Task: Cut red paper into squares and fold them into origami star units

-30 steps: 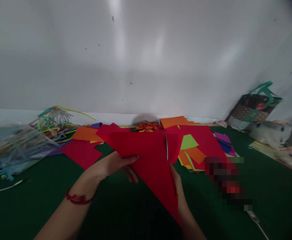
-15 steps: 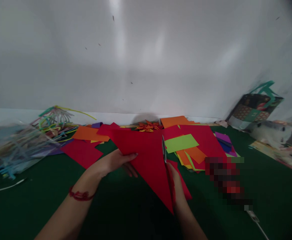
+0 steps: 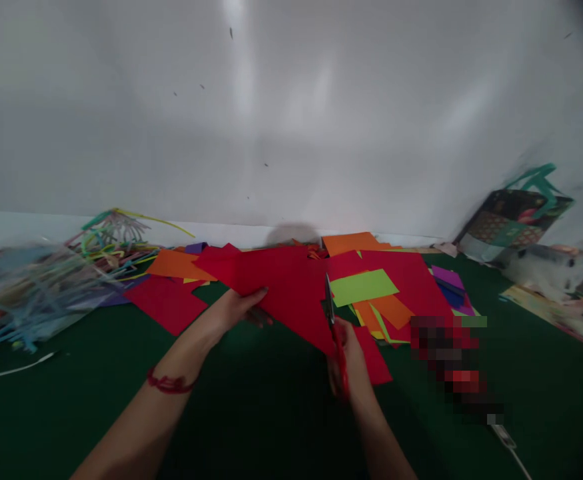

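Red sheet (image 3: 291, 280), one, mid-frame, held up by my left hand (image 3: 244, 307): thumb on top, other fingers under its lower edge, clamped on it. Long axis slants from upper left to lower right. One pair of scissors (image 3: 338, 353) in my right hand (image 3: 354, 347), fingers closed round the red handles; blades point up, tip leaning slightly left, just beside the sheet's right edge. Can't tell if blades touch it. One red bracelet (image 3: 171, 385) on my left wrist. One lime slip (image 3: 365, 287) lies right of the blades, over a mixed paper pile (image 3: 411, 280), layers overlap, no sure count. One red piece (image 3: 377, 360) pokes out beside my right hand, partly covered. Left of centre: one orange sheet (image 3: 176, 265), one red square (image 3: 168, 300). Orange scraps (image 3: 316, 251) behind my sheet, mostly hidden. One patterned bag (image 3: 514, 223), right side. Clear plastic bag (image 3: 31, 287) cut off by left frame edge; lower-right object (image 3: 451, 363) pixelated, unreadable. Right fingertips mostly hidden by handles.
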The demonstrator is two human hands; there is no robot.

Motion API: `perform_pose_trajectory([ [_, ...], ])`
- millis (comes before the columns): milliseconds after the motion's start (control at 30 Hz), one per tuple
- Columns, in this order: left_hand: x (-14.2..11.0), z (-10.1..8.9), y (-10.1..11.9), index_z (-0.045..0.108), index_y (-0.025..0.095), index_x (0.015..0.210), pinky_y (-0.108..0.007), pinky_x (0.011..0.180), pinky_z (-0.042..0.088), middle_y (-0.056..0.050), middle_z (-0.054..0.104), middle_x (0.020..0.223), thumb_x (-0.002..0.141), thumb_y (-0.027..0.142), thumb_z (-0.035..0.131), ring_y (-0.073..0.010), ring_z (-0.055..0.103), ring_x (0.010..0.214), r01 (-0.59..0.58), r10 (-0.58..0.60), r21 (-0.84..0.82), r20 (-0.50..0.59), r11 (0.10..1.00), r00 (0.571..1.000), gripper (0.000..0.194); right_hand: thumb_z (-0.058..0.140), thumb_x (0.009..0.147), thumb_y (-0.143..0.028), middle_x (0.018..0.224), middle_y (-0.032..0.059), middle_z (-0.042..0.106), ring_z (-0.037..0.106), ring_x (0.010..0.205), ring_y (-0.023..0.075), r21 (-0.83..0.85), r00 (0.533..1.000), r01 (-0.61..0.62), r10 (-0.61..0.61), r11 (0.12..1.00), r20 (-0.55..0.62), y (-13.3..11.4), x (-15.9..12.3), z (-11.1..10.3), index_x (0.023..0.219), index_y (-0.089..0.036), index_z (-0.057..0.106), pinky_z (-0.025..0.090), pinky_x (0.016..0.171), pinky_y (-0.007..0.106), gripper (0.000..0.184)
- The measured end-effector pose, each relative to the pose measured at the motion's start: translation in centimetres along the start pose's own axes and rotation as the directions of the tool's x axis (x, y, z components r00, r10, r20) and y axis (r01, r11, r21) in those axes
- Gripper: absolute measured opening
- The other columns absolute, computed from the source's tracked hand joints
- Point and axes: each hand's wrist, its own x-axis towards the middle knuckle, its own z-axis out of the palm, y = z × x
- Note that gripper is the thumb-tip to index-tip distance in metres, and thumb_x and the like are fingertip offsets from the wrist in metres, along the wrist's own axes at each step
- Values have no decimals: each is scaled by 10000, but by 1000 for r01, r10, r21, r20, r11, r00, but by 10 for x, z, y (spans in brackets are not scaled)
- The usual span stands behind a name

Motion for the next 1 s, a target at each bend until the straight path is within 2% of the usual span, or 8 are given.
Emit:
perform_pose_trajectory([
  [100, 3, 0, -1, 563, 145, 818, -256, 508, 454, -15, 655, 643, 729, 342, 619, -145, 607, 511, -8, 7, -3, -71, 1000, 997, 224, 590, 682, -430, 839, 94, 661, 631, 732, 255, -333, 996, -68, 42, 941, -84, -8, 7, -3, 1073, -213, 542, 446, 558, 318, 450],
  [267, 6, 1, -6, 551, 142, 783, -261, 504, 455, -14, 642, 635, 718, 339, 626, -136, 594, 486, -36, 35, -31, -47, 999, 998, 221, 537, 735, -437, 956, 130, 654, 617, 859, 297, -700, 999, -25, -12, 713, -48, -16, 6, -10, 1138, -206, 520, 430, 651, 346, 464],
  [467, 3, 15, -20, 559, 131, 733, -245, 462, 431, -1, 606, 513, 672, 384, 668, -136, 571, 443, -14, 14, -48, 14, 999, 1000, 283, 460, 804, -293, 1098, 153, 614, 567, 1018, 267, -838, 994, 36, -108, 544, -27, -4, 15, -18, 1240, -121, 469, 416, 785, 303, 469],
  [633, -11, 26, -56, 541, 136, 643, -209, 387, 356, -17, 612, 486, 720, 465, 598, -99, 512, 356, 45, -45, -26, -15, 999, 999, 343, 427, 831, -280, 1020, 186, 642, 597, 937, 270, -856, 994, 36, -110, 515, -25, -3, 19, -22, 1165, -86, 553, 417, 776, 327, 406],
  [767, -27, 26, -87, 536, 125, 629, -200, 368, 323, -44, 637, 525, 742, 506, 551, -87, 497, 335, 63, -66, -47, -77, 997, 995, 398, 418, 833, -335, 808, 176, 677, 633, 761, 286, -852, 995, 16, -89, 523, -36, -22, 17, -27, 932, -152, 681, 429, 650, 356, 335],
  [833, -31, 26, -98, 541, 121, 647, -204, 381, 348, -57, 655, 569, 742, 507, 545, -89, 505, 347, 42, -54, -88, -140, 995, 989, 397, 383, 849, -408, 894, 167, 672, 618, 840, 287, -833, 991, 39, -128, 552, -38, -31, 15, -25, 1023, -167, 648, 430, 671, 348, 399],
  [900, -33, 28, -105, 544, 119, 684, -208, 393, 370, -55, 659, 587, 739, 489, 552, -99, 528, 369, 7, -34, -131, -207, 991, 978, 373, 295, 868, -493, 949, 123, 669, 607, 882, 254, -672, 988, 109, -156, 732, -10, -37, 11, -19, 1058, -176, 627, 438, 682, 307, 496],
  [1000, -33, 32, -109, 535, 120, 805, -216, 391, 387, -22, 638, 557, 733, 439, 577, -128, 563, 390, -29, -19, -168, -279, 985, 960, 329, 300, 830, -586, 818, 73, 670, 617, 789, 227, -324, 976, 75, -4, 943, 216, -36, 3, -8, 948, -150, 651, 452, 618, 275, 573],
])
